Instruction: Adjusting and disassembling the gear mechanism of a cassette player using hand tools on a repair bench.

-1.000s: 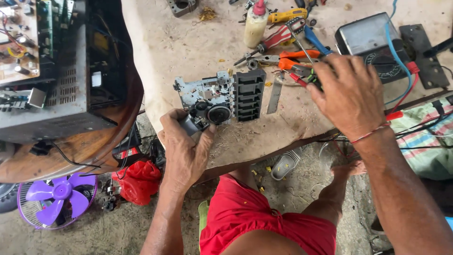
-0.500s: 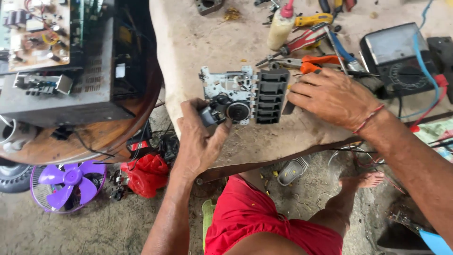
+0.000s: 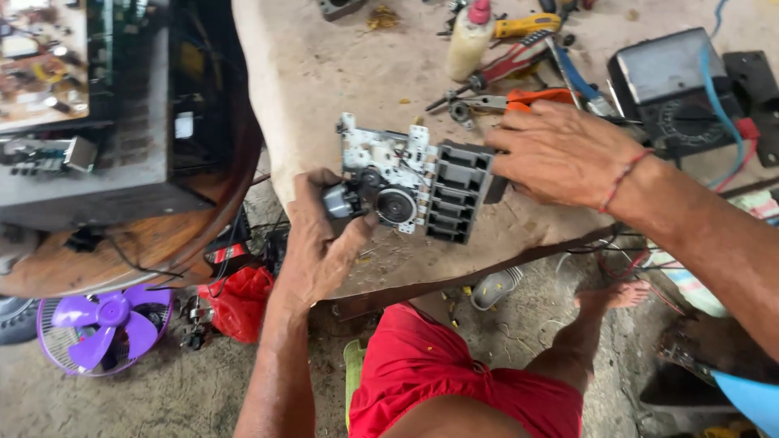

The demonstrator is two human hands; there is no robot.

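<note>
At the far left, an open amplifier chassis sits on a round wooden table, its case holding circuit boards and wiring. Below it on the ground lie a purple fan and a red bag.

At the worktable's near edge, the left hand grasps a cassette mechanism from below, thumb and fingers closed around the small motor at its left end. The mechanism is held tilted just above the tabletop, its white plate to the left and its row of grey keys to the right. The right hand grips the key end, fingers curled over the top; its wrist wears a red thread.

Behind the hands stand a pale squeeze bottle with a pink cap, what it holds hidden, then screwdrivers and orange-handled pliers lying loose. Farther right rests a dark meter with a blue wire across it. Red shorts show below.
</note>
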